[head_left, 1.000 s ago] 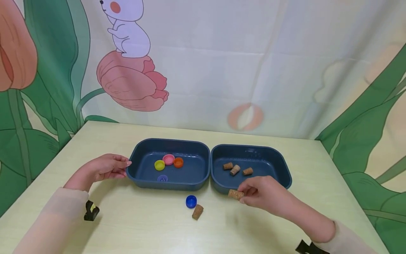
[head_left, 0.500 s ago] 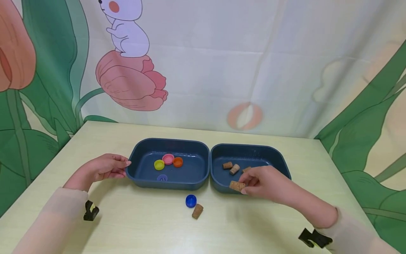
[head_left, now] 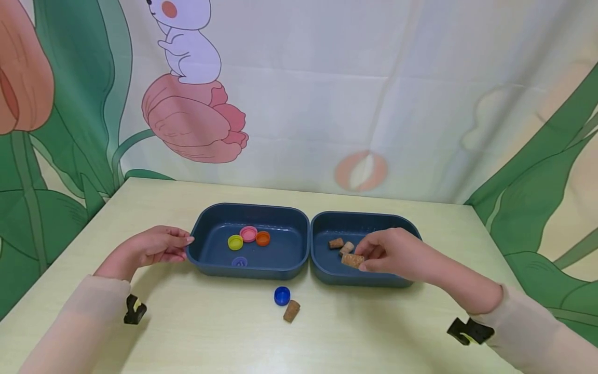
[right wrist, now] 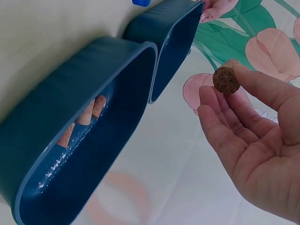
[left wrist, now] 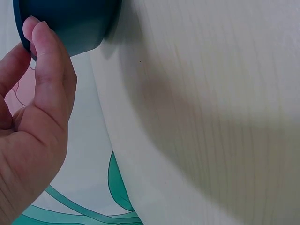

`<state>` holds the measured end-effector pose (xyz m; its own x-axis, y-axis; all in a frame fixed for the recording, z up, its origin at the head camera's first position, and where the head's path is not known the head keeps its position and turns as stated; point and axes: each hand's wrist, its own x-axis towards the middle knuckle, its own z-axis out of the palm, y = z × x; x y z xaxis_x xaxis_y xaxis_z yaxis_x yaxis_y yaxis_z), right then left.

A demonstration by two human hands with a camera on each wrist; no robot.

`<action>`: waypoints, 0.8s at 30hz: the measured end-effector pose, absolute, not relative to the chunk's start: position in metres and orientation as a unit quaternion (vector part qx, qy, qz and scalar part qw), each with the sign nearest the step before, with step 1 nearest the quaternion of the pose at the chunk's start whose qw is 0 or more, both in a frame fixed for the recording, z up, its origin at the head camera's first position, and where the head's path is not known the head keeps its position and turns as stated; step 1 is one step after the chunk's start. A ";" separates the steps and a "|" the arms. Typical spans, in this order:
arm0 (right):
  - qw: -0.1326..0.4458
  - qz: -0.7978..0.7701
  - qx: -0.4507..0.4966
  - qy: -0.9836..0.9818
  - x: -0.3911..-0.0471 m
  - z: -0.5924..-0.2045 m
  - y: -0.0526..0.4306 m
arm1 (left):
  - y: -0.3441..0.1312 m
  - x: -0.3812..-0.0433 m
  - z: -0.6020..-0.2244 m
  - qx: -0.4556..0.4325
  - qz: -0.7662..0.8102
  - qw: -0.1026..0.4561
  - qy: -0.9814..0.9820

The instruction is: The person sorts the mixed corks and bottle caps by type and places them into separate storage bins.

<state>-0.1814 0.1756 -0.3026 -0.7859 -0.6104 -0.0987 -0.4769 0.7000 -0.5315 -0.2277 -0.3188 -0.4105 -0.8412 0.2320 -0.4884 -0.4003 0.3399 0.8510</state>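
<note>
My right hand [head_left: 399, 255] pinches a cork [head_left: 352, 260] between thumb and fingers, held in the air over the right blue tray [head_left: 369, 278]. In the right wrist view this cork [right wrist: 227, 80] shows its round end. Several corks [right wrist: 86, 114] lie on that tray's floor; my hand covers part of them in the head view. My left hand [head_left: 159, 244] grips the left end of the left blue tray [head_left: 252, 271], its rim [left wrist: 33, 57] between thumb and fingers. Inside that tray are yellow [head_left: 235, 242], pink [head_left: 248, 234], orange [head_left: 263, 238] and purple [head_left: 240, 262] bottle caps.
A blue bottle cap [head_left: 282, 295] and another cork [head_left: 291, 311] lie side by side on the pale wooden table [head_left: 224, 332], in front of the trays. The two trays stand end to end. Behind the table hangs a printed curtain [head_left: 299, 104].
My right hand has moved away from the table's front side and over the right tray, carrying the cork. My left hand stays on the left tray.
</note>
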 end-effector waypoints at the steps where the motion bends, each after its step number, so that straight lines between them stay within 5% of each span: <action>1: 0.137 -0.249 -0.298 0.911 -0.183 -0.301 0.176 | -0.319 -0.228 -0.410 -0.054 0.571 0.276 0.771; 24: 0.157 -0.231 -0.311 0.908 -0.219 -0.281 0.182 | -0.318 -0.227 -0.411 -0.051 0.576 0.272 0.770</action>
